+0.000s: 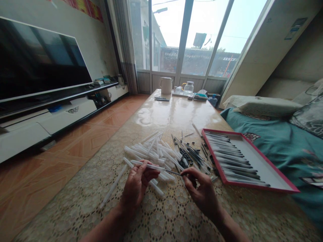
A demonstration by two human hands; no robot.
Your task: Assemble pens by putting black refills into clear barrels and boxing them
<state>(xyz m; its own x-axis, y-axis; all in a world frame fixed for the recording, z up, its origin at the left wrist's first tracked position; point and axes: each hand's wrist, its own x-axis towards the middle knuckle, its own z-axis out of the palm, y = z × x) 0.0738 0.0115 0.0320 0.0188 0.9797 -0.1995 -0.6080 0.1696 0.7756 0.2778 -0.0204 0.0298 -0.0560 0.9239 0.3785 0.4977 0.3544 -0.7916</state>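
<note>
Between the thumb and fingers of my left hand lies a white translucent pen barrel, pointing right. My right hand pinches a thin dark pen refill, whose left tip meets the barrel's open end; how far it reaches inside I cannot tell. Just beyond my hands is a heap of white pen barrels. To its right lie dark refills and small black caps in a loose pile. A red-rimmed shallow box at the right holds a row of assembled pens.
A patterned cover lies over the long table. At its far end stand a beige pitcher and a glass jug. A bed with a teal cover adjoins on the right; a television is on the left.
</note>
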